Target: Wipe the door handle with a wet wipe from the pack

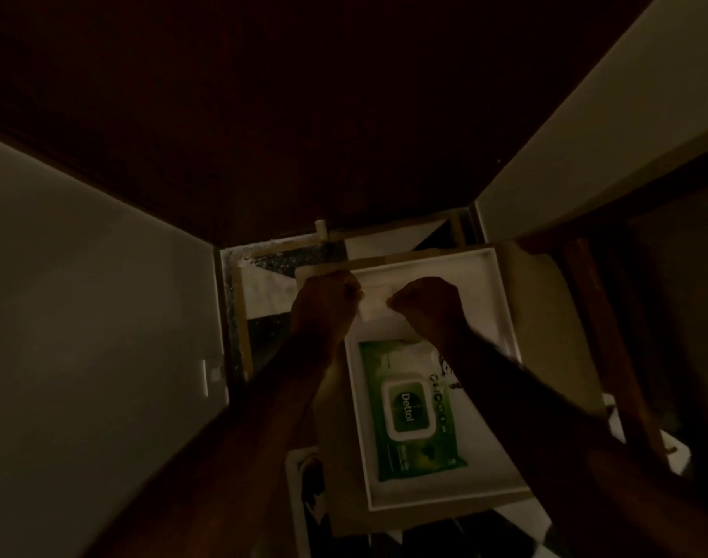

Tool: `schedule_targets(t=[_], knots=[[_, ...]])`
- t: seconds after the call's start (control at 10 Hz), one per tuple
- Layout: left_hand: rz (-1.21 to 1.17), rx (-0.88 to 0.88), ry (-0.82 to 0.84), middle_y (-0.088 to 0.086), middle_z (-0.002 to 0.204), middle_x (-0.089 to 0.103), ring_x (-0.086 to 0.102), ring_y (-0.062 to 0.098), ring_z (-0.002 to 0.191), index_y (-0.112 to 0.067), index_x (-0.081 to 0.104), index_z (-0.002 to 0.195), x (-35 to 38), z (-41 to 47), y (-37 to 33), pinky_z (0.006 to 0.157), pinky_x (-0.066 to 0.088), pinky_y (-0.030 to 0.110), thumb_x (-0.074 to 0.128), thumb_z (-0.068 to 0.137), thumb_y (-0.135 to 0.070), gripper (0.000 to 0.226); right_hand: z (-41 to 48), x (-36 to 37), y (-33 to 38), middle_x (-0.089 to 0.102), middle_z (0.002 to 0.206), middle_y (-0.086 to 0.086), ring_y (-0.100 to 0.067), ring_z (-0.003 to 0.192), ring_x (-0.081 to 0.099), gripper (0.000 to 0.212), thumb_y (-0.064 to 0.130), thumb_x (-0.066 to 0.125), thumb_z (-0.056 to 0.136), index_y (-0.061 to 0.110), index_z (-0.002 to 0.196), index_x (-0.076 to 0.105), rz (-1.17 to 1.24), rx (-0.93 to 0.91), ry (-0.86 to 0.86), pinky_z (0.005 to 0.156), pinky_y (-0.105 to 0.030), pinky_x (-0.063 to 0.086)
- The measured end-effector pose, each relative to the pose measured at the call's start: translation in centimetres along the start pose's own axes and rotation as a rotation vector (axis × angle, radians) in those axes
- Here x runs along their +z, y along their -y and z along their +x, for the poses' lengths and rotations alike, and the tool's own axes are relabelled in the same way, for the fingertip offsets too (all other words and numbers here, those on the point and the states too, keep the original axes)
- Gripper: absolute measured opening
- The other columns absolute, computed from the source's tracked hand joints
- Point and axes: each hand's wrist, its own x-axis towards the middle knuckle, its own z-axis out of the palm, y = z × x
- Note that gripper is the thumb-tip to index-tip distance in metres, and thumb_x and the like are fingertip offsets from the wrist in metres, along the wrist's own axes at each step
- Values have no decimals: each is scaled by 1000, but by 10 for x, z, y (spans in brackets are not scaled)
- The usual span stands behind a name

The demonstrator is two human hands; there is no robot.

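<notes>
We held a pale, thin wet wipe (374, 306) stretched between left hand (326, 306) and right hand (427, 304), fingers pinched on its edges, above the green plastic pack (412, 408) in the white tray (501, 300). Best spread it flat before wiping; no door handle showed.

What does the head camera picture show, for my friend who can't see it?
In dim light, a person's left hand and right hand hold a pale wet wipe stretched between them above a white tray. A green wipes pack, lid shut, lies in the tray.
</notes>
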Motion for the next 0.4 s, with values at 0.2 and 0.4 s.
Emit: schedule_targets(t=[0.2, 0.4], knots=[[416, 128, -25, 8, 130, 67, 61, 29, 120, -17, 65, 124, 18, 2, 2, 93, 55, 45, 58, 100, -36, 31, -7, 12, -7, 75, 121, -12, -29, 117, 68, 41, 45, 77, 96, 8, 115, 74, -209, -69, -148, 98, -39, 56], [122, 58, -229, 15, 150, 53, 50, 33, 137, -10, 48, 146, -27, -26, -9, 106, 49, 47, 53, 100, -48, 61, -51, -18, 22, 58, 153, -18, -36, 145, 53, 60, 46, 62, 106, 6, 150, 57, -206, -397, -410, 117, -43, 46]])
